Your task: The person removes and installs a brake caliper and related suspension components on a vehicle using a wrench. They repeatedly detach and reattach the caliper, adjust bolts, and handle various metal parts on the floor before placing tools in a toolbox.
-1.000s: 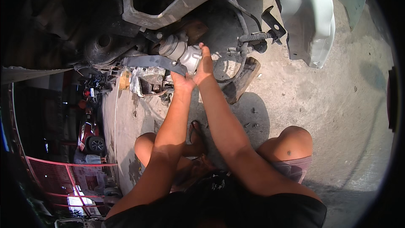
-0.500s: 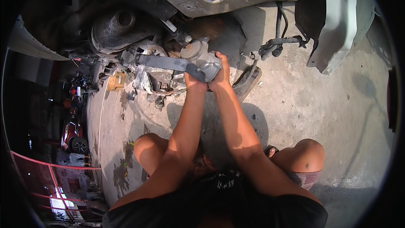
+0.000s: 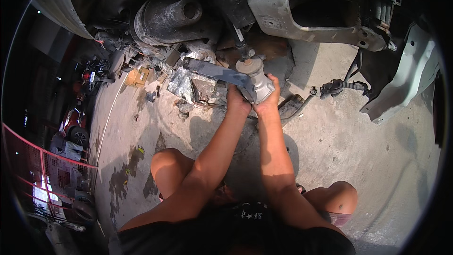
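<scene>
Both my hands grip a grey cast-metal car part with a round, rust-stained end, beneath the vehicle's front. My left hand is closed round its lower left side, by a flat dark metal bar that reaches out to the left. Whether the bar is joined to the casting I cannot tell. My right hand wraps the right side, thumb up along the casting. The round end is close to a dark rod with a bolted tip; whether they touch is unclear. Most of my fingers are hidden underneath.
Above hang a pale metal frame bracket, a dirty cone-shaped part and a bent silver panel. Loose metal parts and a cardboard box lie left on the concrete floor. A corrugated wire harness dangles right.
The view has shifted, so the surroundings sit lower and further right. The held part has tilted, its round end now pointing more away from me. Both hands keep their grip.
</scene>
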A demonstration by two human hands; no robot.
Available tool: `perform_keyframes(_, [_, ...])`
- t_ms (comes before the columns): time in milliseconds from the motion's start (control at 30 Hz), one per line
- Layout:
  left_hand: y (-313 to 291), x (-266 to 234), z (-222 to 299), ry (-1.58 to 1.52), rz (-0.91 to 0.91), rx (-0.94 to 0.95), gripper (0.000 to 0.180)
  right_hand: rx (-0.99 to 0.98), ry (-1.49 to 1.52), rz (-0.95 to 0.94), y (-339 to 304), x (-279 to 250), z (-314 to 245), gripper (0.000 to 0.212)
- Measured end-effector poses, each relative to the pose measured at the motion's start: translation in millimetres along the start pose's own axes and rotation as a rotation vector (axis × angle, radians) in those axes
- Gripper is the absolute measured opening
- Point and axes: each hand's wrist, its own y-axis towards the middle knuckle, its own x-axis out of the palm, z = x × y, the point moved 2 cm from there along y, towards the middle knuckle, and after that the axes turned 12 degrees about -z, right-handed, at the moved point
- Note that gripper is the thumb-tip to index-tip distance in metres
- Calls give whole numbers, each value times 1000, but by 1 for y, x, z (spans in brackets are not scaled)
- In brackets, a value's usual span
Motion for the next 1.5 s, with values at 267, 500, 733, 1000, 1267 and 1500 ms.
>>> perform_keyframes(267, [-2, -7, 2, -83, 34, -23, 50, 61, -101, 36, -10, 14, 3, 51])
perform_keyframes(500, [-14, 21, 1, 30, 61, -35, 72, 45, -119, -10, -10, 26, -10, 49])
perform_keyframes(733, [-15, 16, -5, 108, 88, 35, 69, 59, -130, 43, -17, 42, -9, 49])
perform_keyframes(1000, [-15, 14, -2, 31, 21, 35, 79, 65, -178, 73, -11, 44, -9, 52])
perform_keyframes(1267, [-23, 26, 1, 21, 34, 61, 77, 88, -203, 27, -13, 43, -14, 55])
perform_keyframes(1500, [-40, 23, 3, 71, -24, 41, 81, 33, -385, 18, -36, 57, -32, 62])
